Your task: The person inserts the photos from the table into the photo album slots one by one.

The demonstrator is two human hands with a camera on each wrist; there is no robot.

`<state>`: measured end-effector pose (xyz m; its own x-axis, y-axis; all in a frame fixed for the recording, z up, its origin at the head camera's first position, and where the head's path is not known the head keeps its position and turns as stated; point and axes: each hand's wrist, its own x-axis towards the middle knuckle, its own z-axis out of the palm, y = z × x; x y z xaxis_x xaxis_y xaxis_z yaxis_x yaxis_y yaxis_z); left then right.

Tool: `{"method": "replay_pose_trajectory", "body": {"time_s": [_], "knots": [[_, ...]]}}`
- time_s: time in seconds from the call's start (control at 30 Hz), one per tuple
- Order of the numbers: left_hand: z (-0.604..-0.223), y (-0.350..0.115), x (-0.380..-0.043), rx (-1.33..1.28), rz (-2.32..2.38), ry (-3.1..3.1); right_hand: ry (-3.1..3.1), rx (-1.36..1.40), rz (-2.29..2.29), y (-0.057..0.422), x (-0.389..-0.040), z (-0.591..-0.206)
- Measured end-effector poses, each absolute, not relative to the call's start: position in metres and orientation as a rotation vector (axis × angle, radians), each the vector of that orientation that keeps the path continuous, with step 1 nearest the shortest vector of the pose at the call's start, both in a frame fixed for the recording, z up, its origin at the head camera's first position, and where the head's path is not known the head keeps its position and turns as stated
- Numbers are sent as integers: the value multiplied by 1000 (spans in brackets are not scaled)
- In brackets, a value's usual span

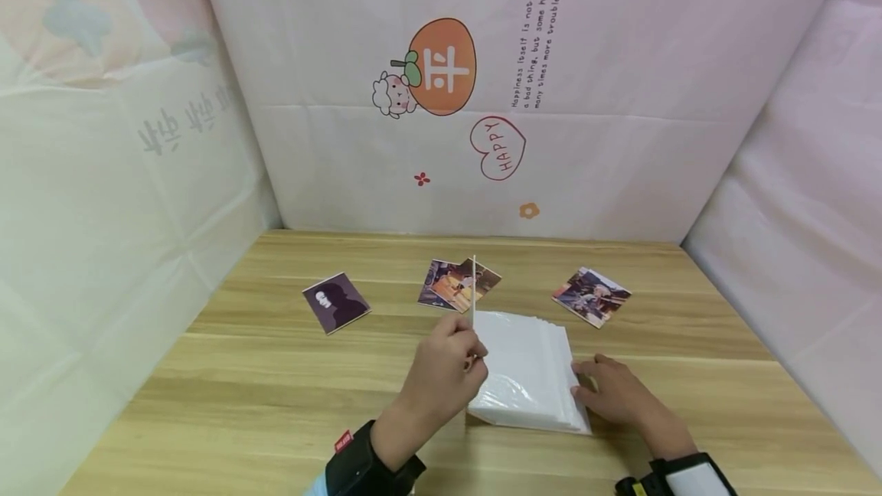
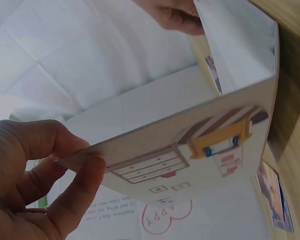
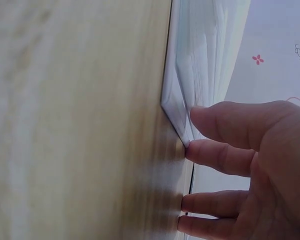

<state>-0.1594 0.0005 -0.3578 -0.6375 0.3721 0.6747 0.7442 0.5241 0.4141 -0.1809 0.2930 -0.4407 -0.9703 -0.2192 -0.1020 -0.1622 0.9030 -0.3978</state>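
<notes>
A photo album [image 1: 520, 370] with clear plastic sleeves over white pages lies open on the table. My left hand [image 1: 448, 358] pinches the edge of its cover [image 1: 473, 289] between thumb and fingertips, and the cover stands upright, edge-on in the head view. In the left wrist view, the outer side of the cover [image 2: 190, 160] carries a printed drawing with a striped awning. My right hand [image 1: 616, 389] is at the album's right edge. There its fingers [image 3: 220, 155] reach out fairly straight, the index fingertip touching the lower corner and the thumb close to the page edges.
Behind the album lies a small group of photo cards [image 1: 448, 287], partly overlapping. A dark purple card [image 1: 338, 303] lies at the left, a small stack of cards [image 1: 591, 297] at the right. Printed white cloth [image 1: 586, 174] walls the table's back and sides.
</notes>
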Motion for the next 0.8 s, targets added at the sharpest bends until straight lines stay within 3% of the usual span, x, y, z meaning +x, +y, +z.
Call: {"method": "replay_pose_trajectory", "body": {"time_s": [0.4,0.8], "knots": [[-354,-34,-162,-584,-1140,-2550,2926,-306,-573,292,-183,-442],[-358,-65,-170,-380,-1002,-2784,2911,-289,-562,291,-182,-439]]}}
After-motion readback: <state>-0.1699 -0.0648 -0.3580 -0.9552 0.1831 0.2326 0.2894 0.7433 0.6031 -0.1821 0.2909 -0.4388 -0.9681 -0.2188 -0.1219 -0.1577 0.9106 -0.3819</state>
